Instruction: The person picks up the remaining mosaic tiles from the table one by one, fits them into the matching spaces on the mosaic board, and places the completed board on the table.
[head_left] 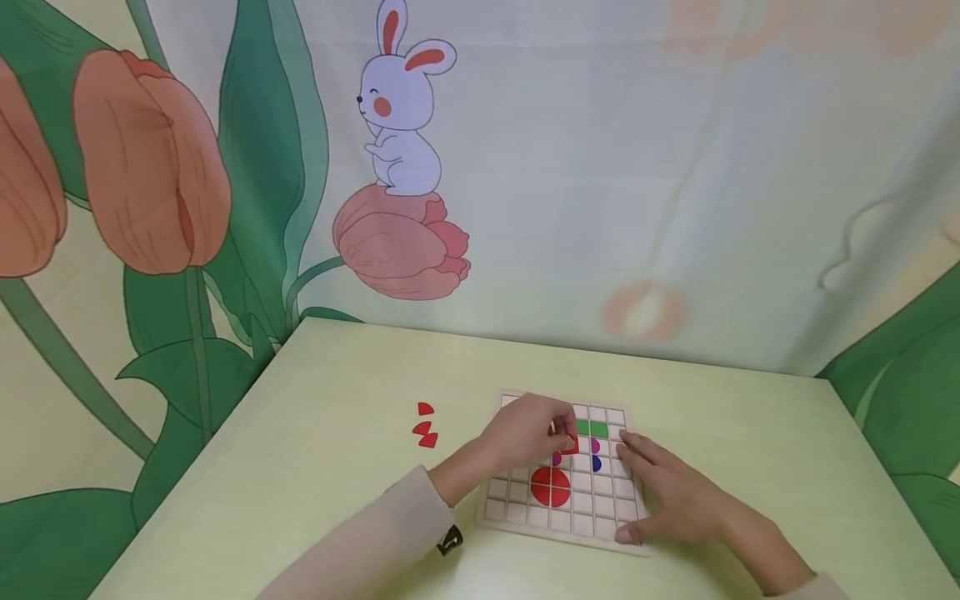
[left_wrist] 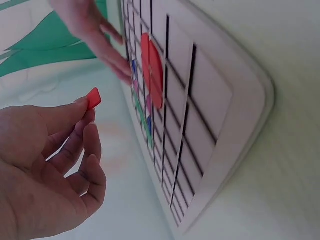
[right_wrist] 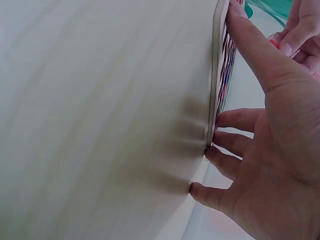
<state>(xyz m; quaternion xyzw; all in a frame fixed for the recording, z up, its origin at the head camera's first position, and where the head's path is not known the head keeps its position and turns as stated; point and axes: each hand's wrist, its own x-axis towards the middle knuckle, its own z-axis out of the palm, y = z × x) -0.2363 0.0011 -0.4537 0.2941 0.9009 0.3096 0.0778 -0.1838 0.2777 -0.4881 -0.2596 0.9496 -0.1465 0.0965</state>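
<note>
My left hand [head_left: 525, 432] pinches a small red tile [left_wrist: 94, 99] between thumb and fingertips, over the upper middle of a pale gridded board [head_left: 517, 512]. In the left wrist view the tile stands apart from the board's face. On the board, red quarter-circle tiles form a red disc [head_left: 551, 487]. Green tiles [head_left: 598, 429], a purple half-round tile [head_left: 596, 447] and a blue one [head_left: 596, 463] also sit in its squares; part of the grid is hidden under the left hand. My right hand [head_left: 678, 493] rests along the board's right edge, fingers spread, thumb at the near corner.
Three loose red quarter-circle pieces [head_left: 425, 409] lie on the pale table [head_left: 345, 375] left of the board. Behind the table hangs a curtain [head_left: 540, 183] printed with tulips and a rabbit. A dark strap [head_left: 450, 540] shows at the left wrist.
</note>
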